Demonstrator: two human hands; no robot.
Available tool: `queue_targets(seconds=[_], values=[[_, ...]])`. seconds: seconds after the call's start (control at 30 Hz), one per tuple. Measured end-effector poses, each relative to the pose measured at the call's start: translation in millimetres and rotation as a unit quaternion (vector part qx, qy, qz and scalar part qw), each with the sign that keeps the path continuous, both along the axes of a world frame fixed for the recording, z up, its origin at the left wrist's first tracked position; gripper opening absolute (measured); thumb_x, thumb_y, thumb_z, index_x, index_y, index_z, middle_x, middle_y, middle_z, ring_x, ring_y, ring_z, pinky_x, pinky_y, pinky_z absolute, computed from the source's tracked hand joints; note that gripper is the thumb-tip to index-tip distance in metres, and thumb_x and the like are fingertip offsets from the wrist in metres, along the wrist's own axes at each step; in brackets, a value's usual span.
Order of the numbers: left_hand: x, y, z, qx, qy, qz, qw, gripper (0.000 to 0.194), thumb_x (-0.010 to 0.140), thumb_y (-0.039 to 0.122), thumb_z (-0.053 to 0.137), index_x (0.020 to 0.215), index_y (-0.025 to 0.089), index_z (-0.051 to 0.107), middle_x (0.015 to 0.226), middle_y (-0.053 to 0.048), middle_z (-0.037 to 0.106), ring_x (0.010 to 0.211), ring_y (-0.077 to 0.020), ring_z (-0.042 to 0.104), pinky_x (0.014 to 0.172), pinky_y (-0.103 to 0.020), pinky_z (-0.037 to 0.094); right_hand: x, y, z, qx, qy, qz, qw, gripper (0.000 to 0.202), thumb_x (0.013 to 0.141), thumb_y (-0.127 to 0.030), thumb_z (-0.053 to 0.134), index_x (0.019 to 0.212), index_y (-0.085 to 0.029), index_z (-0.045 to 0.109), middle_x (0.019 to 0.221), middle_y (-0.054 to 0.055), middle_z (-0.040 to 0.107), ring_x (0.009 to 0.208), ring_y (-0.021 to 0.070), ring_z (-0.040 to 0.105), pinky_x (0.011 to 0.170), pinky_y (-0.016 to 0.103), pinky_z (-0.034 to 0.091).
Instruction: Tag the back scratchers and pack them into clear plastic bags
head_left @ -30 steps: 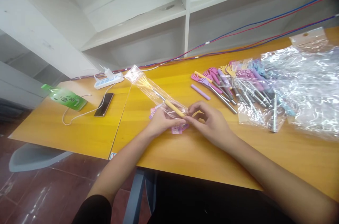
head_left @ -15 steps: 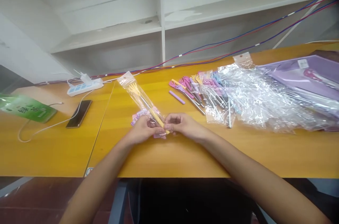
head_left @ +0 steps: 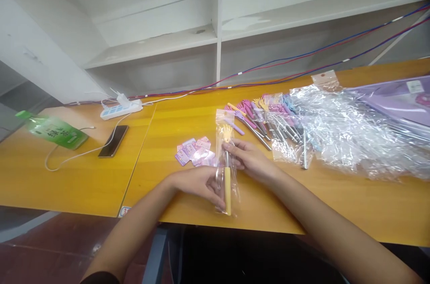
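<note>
A yellow back scratcher [head_left: 227,185] with a hand-shaped head and a metal shaft lies inside a clear plastic bag [head_left: 221,116], held almost upright in view. My right hand [head_left: 247,157] pinches the bag just below the yellow head. Lower down, the fingers of my left hand [head_left: 204,185] close on the bag's left side beside the yellow handle. Several small pink and purple cards [head_left: 195,150] lie on the table behind my left hand. To the right of the bag is a pile of colourful back scratchers [head_left: 258,116], some in bags.
A heap of clear plastic bags [head_left: 356,131] covers the right side, near a purple tray [head_left: 386,100]. On the left are a green bottle [head_left: 55,131], a phone [head_left: 113,141] and a white power strip [head_left: 121,109]. Cables run along the back under white shelves [head_left: 219,28].
The bagged scratcher has turned from slanting to nearly upright and moved right. My right hand has shifted up to its neck. The cards are now uncovered, and the view has shifted slightly left.
</note>
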State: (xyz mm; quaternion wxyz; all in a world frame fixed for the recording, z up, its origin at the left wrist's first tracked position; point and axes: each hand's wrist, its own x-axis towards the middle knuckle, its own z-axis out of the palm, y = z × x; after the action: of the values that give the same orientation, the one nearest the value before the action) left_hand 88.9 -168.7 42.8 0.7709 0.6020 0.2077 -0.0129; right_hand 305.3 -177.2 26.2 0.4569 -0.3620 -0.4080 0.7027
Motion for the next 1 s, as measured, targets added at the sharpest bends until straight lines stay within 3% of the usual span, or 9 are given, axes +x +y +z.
queue_targets(seconds=[0.17,0.27,0.37,0.5,0.6,0.7,0.83,0.9,1.0], values=[[-4,14,-3.4,0.100,-0.058,0.293,0.949,0.050,0.094,0.056,0.072,0.125,0.022,0.053,0.110,-0.008,0.065,0.090,-0.0190,0.073,0.074,-0.031,0.061,-4,-5,1.8,0.034,-0.045,0.034,0.998,0.046,0.086,-0.060,0.080,0.088,-0.018,0.060,0.064,-0.003,0.059,0.052,0.0093,0.049,0.049,0.025,0.035],[-1,17,-7.7,0.156,-0.093,0.375,0.909,0.060,0.094,0.052,0.073,0.139,0.029,0.042,0.108,-0.003,0.061,0.087,-0.0153,0.069,0.074,-0.027,0.058,-13,-9,-1.7,0.062,-0.072,0.096,0.991,0.046,0.087,-0.060,0.078,0.091,-0.018,0.062,0.064,0.000,0.066,0.055,0.0123,0.058,0.054,0.027,0.044],[5,15,-15.5,0.206,-0.100,0.408,0.884,0.066,0.092,0.041,0.077,0.145,0.031,0.039,0.100,0.001,0.061,0.078,-0.0113,0.064,0.069,-0.022,0.053,-19,-9,-5.7,0.068,-0.082,0.129,0.986,0.046,0.083,-0.058,0.082,0.091,-0.017,0.064,0.068,0.003,0.071,0.059,0.0146,0.063,0.061,0.030,0.051],[9,16,-20.1,0.218,-0.110,0.448,0.860,0.051,0.092,0.026,0.072,0.138,0.030,0.049,0.089,0.005,0.056,0.064,-0.0066,0.056,0.062,-0.018,0.049,-13,-1,-9.1,0.060,-0.120,0.159,0.978,0.048,0.081,-0.060,0.082,0.097,-0.016,0.068,0.085,0.008,0.076,0.074,0.0190,0.070,0.067,0.031,0.054],[6,22,-16.0,0.182,-0.114,0.491,0.845,0.043,0.089,0.018,0.066,0.129,0.029,0.057,0.093,0.004,0.057,0.058,-0.0048,0.055,0.056,-0.017,0.048,-4,4,-10.4,0.115,-0.207,0.090,0.968,0.048,0.093,-0.064,0.067,0.103,-0.018,0.067,0.088,0.007,0.073,0.070,0.0174,0.065,0.063,0.031,0.051],[1,26,-9.6,0.124,-0.134,0.512,0.839,0.045,0.084,0.016,0.065,0.126,0.028,0.056,0.098,0.003,0.059,0.058,-0.0073,0.063,0.054,-0.021,0.054,-3,1,-12.3,0.256,-0.346,0.013,0.903,0.041,0.102,-0.058,0.056,0.114,-0.021,0.069,0.105,0.009,0.067,0.084,0.0199,0.065,0.079,0.037,0.054],[-4,28,-4.0,0.110,-0.159,0.514,0.836,0.046,0.088,0.022,0.067,0.131,0.030,0.055,0.102,0.001,0.061,0.054,-0.0095,0.067,0.047,-0.022,0.054,-14,-8,-19.8,0.344,-0.484,0.046,0.803,0.058,0.089,-0.054,0.076,0.139,-0.027,0.063,0.126,0.012,0.056,0.095,0.0244,0.064,0.084,0.041,0.056],[-5,28,-2.8,0.111,-0.171,0.505,0.839,0.050,0.093,0.030,0.069,0.139,0.032,0.051,0.109,-0.002,0.066,0.050,-0.0092,0.066,0.044,-0.021,0.052,-20,-9,-23.6,0.344,-0.509,0.050,0.788,0.052,0.088,-0.047,0.079,0.134,-0.027,0.066,0.128,0.012,0.054,0.093,0.0237,0.064,0.080,0.040,0.056],[-6,27,-1.2,0.108,-0.170,0.490,0.848,0.064,0.094,0.036,0.072,0.149,0.034,0.041,0.115,-0.006,0.071,0.049,-0.0090,0.066,0.043,-0.021,0.051,-23,-6,-25.9,0.317,-0.497,0.048,0.806,0.040,0.086,-0.037,0.081,0.121,-0.024,0.067,0.124,0.010,0.055,0.092,0.0216,0.063,0.081,0.037,0.054]])
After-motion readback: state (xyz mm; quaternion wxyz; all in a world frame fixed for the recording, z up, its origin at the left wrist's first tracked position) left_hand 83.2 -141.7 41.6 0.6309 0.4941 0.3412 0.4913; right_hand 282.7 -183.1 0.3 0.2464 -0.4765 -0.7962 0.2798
